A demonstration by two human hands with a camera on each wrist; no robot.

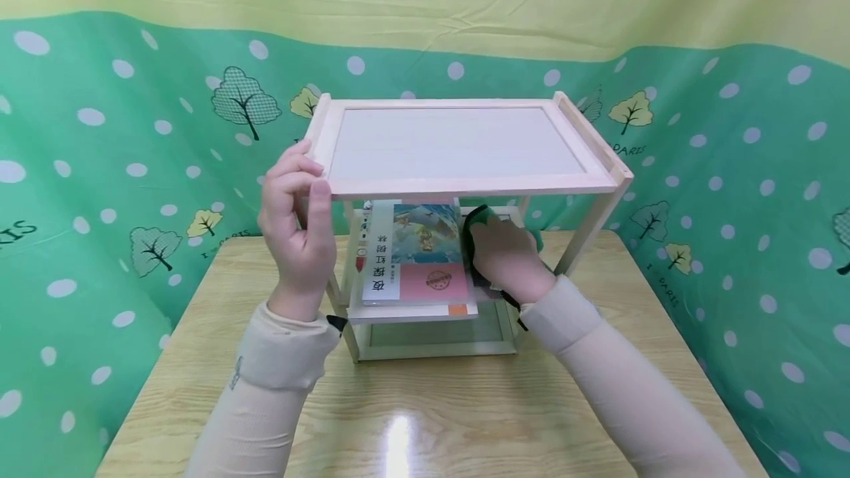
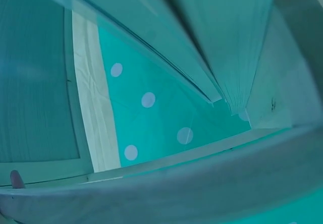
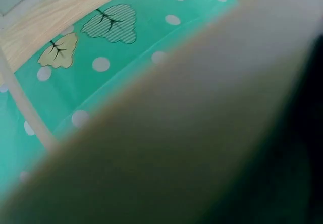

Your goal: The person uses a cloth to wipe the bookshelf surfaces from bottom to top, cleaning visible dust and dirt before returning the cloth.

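A small pale wooden shelf rack [image 1: 458, 186] stands on the table. My left hand [image 1: 295, 223] grips the left rail of its top shelf, thumb at the front corner; a fingertip [image 2: 16, 179] shows past the rail in the left wrist view. Under the top, my right hand [image 1: 508, 253] holds a green item with black edging [image 1: 473, 223] on the middle shelf, right beside a stack of books. Its kind is partly hidden by the hand. The top book [image 1: 425, 257] has a blue picture and a pink band. A blurred mass fills much of the right wrist view.
The rack's bottom shelf [image 1: 434, 330] lies below the books. Its right front post [image 1: 594, 231] stands close to the right forearm. Wood-grain table [image 1: 425, 419] extends in front and to both sides. A green and yellow curtain [image 1: 166, 94] hangs behind and around.
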